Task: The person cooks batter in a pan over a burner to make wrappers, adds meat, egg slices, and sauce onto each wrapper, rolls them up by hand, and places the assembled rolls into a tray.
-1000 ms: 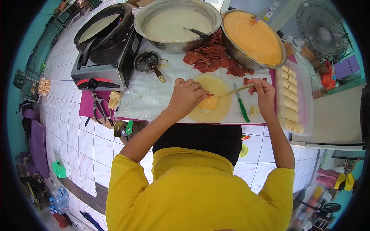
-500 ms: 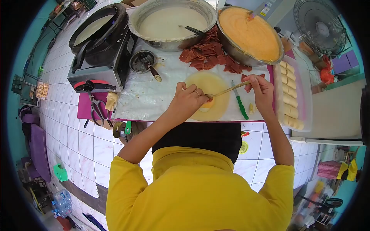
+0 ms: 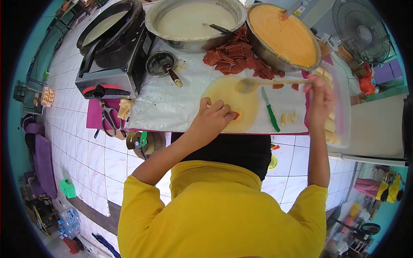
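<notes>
A thin, round, pale yellow crepe (image 3: 211, 88) lies at the table's front edge with a dab of orange filling (image 3: 239, 123) on it. My left hand (image 3: 214, 115), wearing a ring, is closed over the crepe, its fingertips on a small red-brown meat slice (image 3: 235, 116) beside the filling. Out to the right, my right hand (image 3: 319, 101) grips the end of a long spoon (image 3: 279, 82). The spoon's blurred bowl hangs above the crepe's upper right part. A green-handled knife (image 3: 271, 114) rests just right of the crepe.
Behind are a pile of meat slices (image 3: 234, 56), a bowl of pale batter (image 3: 193, 21) and a bowl of orange filling (image 3: 282, 32). A pan (image 3: 105, 32) sits on a stove (image 3: 112, 79) at left, near scissors (image 3: 109, 118). Pale rolls (image 3: 330, 127) fill a tray at right.
My right hand has swung right and slightly down, drawing the spoon away from the left fingertips. The left hand stays nearly in place, and more orange filling shows.
</notes>
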### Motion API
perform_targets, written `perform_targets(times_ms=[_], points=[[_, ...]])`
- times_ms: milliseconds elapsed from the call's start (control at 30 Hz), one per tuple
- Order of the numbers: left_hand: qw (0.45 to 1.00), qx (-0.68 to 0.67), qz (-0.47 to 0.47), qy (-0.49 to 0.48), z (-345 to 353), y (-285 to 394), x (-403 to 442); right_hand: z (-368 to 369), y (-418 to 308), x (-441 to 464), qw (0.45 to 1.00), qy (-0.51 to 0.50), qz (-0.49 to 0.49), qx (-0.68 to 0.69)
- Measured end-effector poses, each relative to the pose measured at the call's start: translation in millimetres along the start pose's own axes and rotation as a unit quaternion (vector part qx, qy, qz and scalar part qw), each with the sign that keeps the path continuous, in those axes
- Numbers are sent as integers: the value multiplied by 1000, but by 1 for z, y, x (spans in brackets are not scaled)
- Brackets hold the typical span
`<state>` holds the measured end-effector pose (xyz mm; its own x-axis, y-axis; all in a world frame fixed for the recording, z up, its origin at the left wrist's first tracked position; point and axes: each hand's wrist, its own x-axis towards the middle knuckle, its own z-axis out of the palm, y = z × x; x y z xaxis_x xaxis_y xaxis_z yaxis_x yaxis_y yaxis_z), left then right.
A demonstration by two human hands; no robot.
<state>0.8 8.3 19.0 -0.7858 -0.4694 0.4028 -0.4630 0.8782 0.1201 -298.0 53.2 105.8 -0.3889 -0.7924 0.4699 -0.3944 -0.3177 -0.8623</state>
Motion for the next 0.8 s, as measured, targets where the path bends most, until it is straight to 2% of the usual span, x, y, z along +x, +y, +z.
perform_targets(times_ms=[67,167,267,367,433,533,600,667,733,800], points=[[1000,4,-18,1,-3,3,-1,-7,-9,19,994,93,-33,35],[998,25,-56,34,-10,-9,-9,-14,-19,47,976,202,-85,-11],[997,49,-57,-13,-20,-43,-24,-13,-8,62,964,179,-164,-112],[998,49,-27,-38,-21,-70,-36,-17,27,65,936,10,-254,-245],[999,27,0,-27,-21,-79,-34,-12,27,55,907,-94,-239,-332],[999,9,30,-11,-21,-83,-30,23,7,24,775,39,-357,-520],[999,-2,39,0,-21,-88,-24,49,21,-8,823,63,-323,-463],[998,-22,59,3,-26,-89,-17,94,6,-41,914,-60,-240,-322],[996,-39,77,-14,-28,-90,-9,139,-3,-64,916,-152,-219,-300],[994,-54,84,-46,-29,-91,-2,165,-1,-77,914,-181,-182,-313]])
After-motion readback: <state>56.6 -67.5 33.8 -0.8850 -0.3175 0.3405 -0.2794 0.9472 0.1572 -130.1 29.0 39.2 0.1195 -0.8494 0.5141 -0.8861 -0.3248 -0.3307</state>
